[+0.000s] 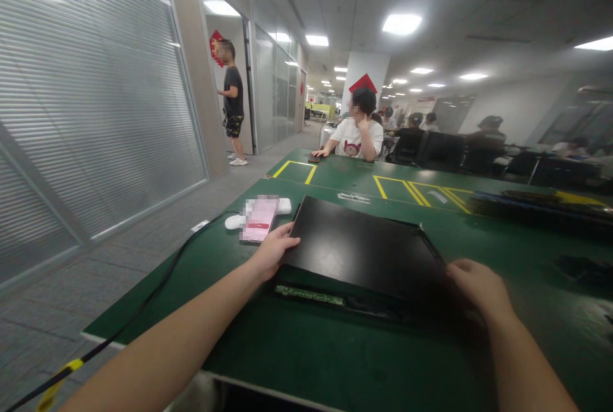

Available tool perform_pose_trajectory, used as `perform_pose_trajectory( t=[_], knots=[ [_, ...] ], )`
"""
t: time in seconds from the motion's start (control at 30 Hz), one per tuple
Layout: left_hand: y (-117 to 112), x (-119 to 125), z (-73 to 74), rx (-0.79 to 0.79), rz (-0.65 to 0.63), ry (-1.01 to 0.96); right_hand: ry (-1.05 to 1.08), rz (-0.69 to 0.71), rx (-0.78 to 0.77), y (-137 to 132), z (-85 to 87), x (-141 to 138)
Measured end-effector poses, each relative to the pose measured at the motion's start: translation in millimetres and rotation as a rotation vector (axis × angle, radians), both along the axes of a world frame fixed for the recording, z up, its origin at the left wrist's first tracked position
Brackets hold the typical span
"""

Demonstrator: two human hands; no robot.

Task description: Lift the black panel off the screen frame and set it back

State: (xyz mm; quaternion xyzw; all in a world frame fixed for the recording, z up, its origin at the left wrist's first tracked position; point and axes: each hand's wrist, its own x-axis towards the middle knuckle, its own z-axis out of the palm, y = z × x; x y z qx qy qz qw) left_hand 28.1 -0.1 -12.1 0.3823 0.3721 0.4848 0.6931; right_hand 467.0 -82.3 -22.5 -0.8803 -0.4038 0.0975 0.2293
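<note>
A flat black display panel [359, 246] is tilted above the green table, its dark face turned up. My left hand [275, 249] grips its left edge, thumb on top and the fingers mostly hidden behind it. At the right edge, my right hand [476, 284] is closed on the panel, with its fingertips partly out of sight. Below the near edge lies a narrow green circuit board strip [309, 295] in a dark frame; whether it is joined to the panel I cannot tell.
On the green table [335, 354], a phone with a pink screen [258, 220] lies left of the panel beside white objects. Yellow tape [393, 179] marks the far side. Dark flat parts [536, 204] are stacked at right. A black cable [167, 278] crosses the left edge. A person [354, 131] sits opposite.
</note>
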Motion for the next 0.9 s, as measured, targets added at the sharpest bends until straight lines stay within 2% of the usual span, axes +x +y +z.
perform_pose_trajectory(
  t=[0.17, 0.3, 0.47, 0.63, 0.9],
  knots=[
    [-2.8, -1.9, 8.7, 0.106, -0.046, 0.030, -0.037, 0.014, 0.015, 0.8, 0.8, 1.3],
    [0.5, -7.4, 10.4, 0.231, -0.057, 0.173, -0.034, -0.004, 0.010, 0.7, 2.8, 0.2],
    [10.7, -15.1, -1.1, 0.382, 0.109, 0.528, -0.049, 0.002, 0.015, 0.2, 4.2, -3.0],
    [15.4, -18.7, -8.3, 0.376, 0.112, 0.737, -0.043, -0.011, 0.021, -0.3, 4.3, -3.1],
    [15.5, -13.1, -12.0, 0.385, 0.130, 0.770, -0.041, 0.005, 0.066, 1.2, -3.1, 4.4]
  ],
)
